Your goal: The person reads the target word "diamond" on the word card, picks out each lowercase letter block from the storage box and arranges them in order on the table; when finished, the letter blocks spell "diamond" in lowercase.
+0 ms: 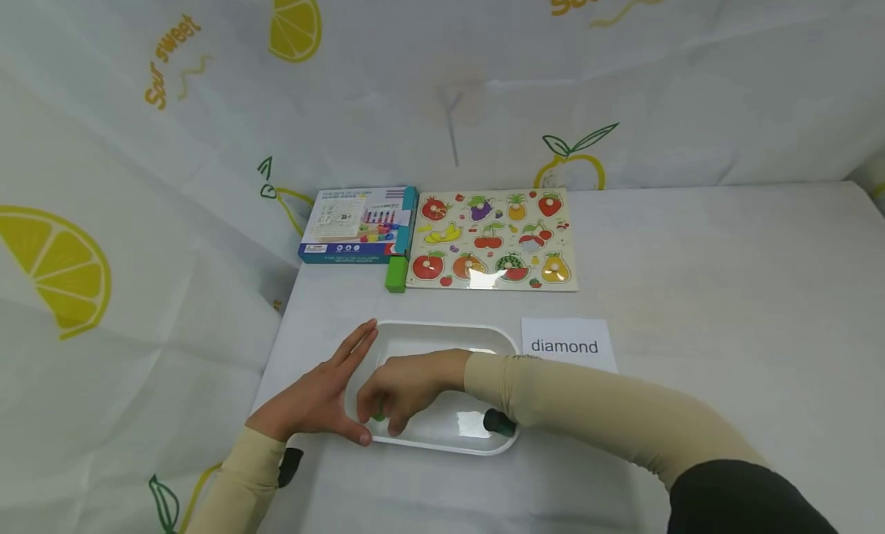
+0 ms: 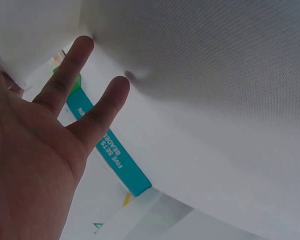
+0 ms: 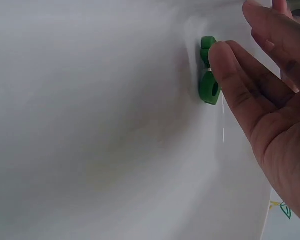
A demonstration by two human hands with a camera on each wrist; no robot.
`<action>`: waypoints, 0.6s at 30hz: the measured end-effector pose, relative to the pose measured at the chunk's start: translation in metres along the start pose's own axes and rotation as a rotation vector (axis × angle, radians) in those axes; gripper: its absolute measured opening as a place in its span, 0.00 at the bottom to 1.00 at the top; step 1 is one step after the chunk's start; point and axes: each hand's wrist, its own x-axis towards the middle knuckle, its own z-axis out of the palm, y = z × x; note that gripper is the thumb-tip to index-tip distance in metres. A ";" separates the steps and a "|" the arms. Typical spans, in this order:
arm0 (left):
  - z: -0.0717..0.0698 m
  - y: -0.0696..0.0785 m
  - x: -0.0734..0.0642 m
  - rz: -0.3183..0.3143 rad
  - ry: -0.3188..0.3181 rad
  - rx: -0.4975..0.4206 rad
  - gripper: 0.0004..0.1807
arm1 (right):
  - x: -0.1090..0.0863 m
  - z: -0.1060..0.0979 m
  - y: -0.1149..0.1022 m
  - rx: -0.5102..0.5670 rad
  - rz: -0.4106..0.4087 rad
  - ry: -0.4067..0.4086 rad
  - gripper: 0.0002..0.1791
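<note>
A white tray lies on the table with both hands at its left end. My left hand rests against the tray's left end, fingers straight and thumb spread toward the near edge. Reaching across the tray, my right hand has its fingers curled downward near the left end. Small green beads lie beside its fingertips in the right wrist view, one with a hole; a bit of green shows under the fingers in the head view. Whether the fingers pinch a bead is hidden.
Behind the tray lie a boxed bead set, a green block and a fruit puzzle board. A card printed "diamond" lies right of the tray, partly behind the right sleeve. A dark cylindrical object shows below the right forearm.
</note>
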 end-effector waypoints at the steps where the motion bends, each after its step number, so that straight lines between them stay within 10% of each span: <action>1: 0.000 -0.001 0.000 0.003 0.000 -0.002 0.80 | 0.001 0.002 0.001 -0.014 0.005 0.008 0.21; 18: 0.001 0.001 0.001 0.016 0.004 -0.008 0.80 | 0.027 0.030 0.020 -0.333 -0.088 0.268 0.08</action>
